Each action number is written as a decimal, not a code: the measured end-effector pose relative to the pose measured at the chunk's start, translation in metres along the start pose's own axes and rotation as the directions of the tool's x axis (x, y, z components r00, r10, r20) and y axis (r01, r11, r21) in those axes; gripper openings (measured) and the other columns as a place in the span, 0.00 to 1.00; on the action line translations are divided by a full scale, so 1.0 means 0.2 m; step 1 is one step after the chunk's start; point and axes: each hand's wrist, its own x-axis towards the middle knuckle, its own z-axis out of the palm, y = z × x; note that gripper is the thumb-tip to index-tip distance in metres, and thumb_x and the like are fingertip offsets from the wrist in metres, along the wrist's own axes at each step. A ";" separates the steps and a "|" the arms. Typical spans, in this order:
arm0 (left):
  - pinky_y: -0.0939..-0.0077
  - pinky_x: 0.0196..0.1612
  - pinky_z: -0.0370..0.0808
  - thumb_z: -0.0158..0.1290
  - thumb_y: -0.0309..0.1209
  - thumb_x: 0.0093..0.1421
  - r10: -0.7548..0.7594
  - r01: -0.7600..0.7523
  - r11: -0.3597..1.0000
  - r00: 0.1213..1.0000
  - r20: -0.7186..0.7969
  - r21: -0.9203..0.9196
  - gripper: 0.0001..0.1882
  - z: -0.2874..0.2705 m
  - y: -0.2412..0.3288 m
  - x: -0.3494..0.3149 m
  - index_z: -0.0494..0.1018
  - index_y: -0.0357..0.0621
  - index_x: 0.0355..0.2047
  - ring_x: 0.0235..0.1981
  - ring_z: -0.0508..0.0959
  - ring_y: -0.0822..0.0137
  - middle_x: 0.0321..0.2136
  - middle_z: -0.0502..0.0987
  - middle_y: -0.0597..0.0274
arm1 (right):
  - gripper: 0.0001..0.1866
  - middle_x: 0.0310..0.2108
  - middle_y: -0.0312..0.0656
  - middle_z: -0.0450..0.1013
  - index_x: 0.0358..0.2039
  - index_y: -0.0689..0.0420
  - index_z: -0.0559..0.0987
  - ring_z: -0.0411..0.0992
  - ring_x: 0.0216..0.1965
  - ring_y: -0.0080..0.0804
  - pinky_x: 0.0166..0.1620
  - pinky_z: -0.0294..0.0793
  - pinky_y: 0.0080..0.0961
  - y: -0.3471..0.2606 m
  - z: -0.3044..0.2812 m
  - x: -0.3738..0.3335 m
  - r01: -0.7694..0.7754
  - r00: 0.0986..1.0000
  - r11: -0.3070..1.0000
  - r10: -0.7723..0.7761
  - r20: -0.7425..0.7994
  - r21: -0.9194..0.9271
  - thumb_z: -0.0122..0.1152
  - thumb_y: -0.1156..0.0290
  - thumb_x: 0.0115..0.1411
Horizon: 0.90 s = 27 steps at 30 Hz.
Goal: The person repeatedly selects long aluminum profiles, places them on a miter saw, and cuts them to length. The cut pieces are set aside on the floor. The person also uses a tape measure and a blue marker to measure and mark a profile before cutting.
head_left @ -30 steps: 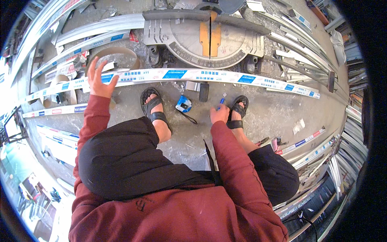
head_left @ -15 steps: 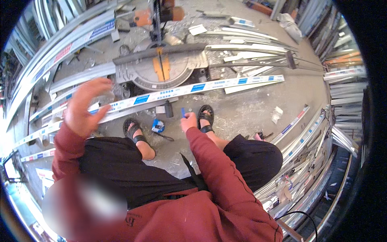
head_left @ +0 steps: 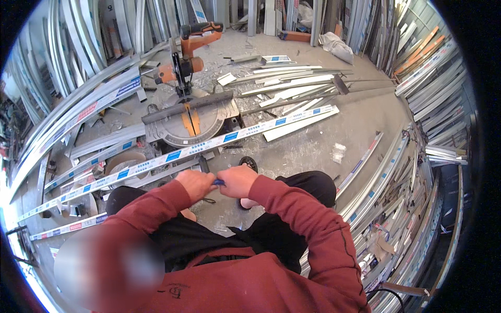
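Observation:
My left hand (head_left: pixel 196 184) and my right hand (head_left: pixel 238 181) meet in front of my knees, fingers closed. Between them shows a slim blue pen-like stick (head_left: pixel 218 182), gripped from both sides; most of it is hidden by the fingers. Just beyond the hands, a long metal profile (head_left: pixel 201 146) with white and blue protective film runs slantwise across the floor. It lies along the front of a mitre saw (head_left: pixel 198 121), whose orange and black head (head_left: pixel 182 68) is raised. A dark tool handle (head_left: pixel 203 164) pokes out behind my left hand.
White offcuts (head_left: pixel 284 94) lie scattered right of the saw. Bundles of long profiles (head_left: pixel 83 107) stretch along the left, and more pieces (head_left: pixel 386 193) lie heaped at my right. Upright profiles (head_left: pixel 151 23) stand along the back, near a pale sack (head_left: pixel 336 47).
My left hand has come down and right to meet my right hand at the blue stick. My right hand has shifted slightly left. The view has tilted up, showing more of the back.

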 end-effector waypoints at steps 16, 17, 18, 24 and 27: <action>0.61 0.37 0.72 0.45 0.43 0.68 -0.261 0.069 0.651 0.955 -0.138 -0.756 0.19 -0.04 -0.04 0.09 0.73 0.38 0.36 0.31 0.77 0.50 0.26 0.75 0.45 | 0.17 0.13 0.32 0.57 0.22 0.54 0.67 0.60 0.16 0.27 0.36 0.72 0.35 0.05 -0.14 0.34 0.389 0.813 0.011 0.466 -0.349 0.921 0.45 0.60 0.65; 0.61 0.37 0.72 0.45 0.43 0.68 -0.283 0.050 0.628 0.944 -0.168 -0.776 0.18 -0.06 -0.04 0.10 0.73 0.38 0.36 0.31 0.77 0.50 0.26 0.75 0.45 | 0.17 0.13 0.32 0.56 0.21 0.52 0.65 0.60 0.17 0.27 0.37 0.72 0.35 0.04 -0.14 0.36 0.389 0.820 -0.070 0.480 -0.311 0.919 0.46 0.59 0.65; 0.54 0.39 0.72 0.46 0.43 0.67 -0.244 0.032 0.633 0.956 -0.160 -0.773 0.19 -0.08 -0.05 0.12 0.73 0.37 0.37 0.36 0.77 0.40 0.33 0.76 0.37 | 0.17 0.13 0.32 0.56 0.21 0.51 0.65 0.59 0.17 0.27 0.37 0.72 0.35 0.03 -0.15 0.37 0.404 0.817 -0.064 0.474 -0.328 0.913 0.46 0.58 0.65; 0.55 0.39 0.71 0.47 0.44 0.67 -0.323 -0.033 0.566 0.911 -0.258 -0.823 0.20 -0.10 -0.12 0.14 0.71 0.35 0.35 0.36 0.75 0.37 0.33 0.75 0.35 | 0.16 0.15 0.32 0.56 0.22 0.51 0.63 0.58 0.18 0.28 0.37 0.68 0.35 -0.02 -0.19 0.47 0.420 0.830 -0.181 0.474 -0.295 0.889 0.45 0.58 0.66; 0.58 0.37 0.71 0.46 0.46 0.68 -0.336 -0.091 0.508 0.895 -0.294 -0.857 0.22 -0.08 -0.16 0.13 0.70 0.34 0.36 0.31 0.76 0.43 0.30 0.75 0.37 | 0.17 0.16 0.32 0.56 0.23 0.50 0.62 0.58 0.19 0.28 0.39 0.68 0.36 -0.05 -0.20 0.51 0.414 0.858 -0.208 0.416 -0.303 0.886 0.47 0.56 0.65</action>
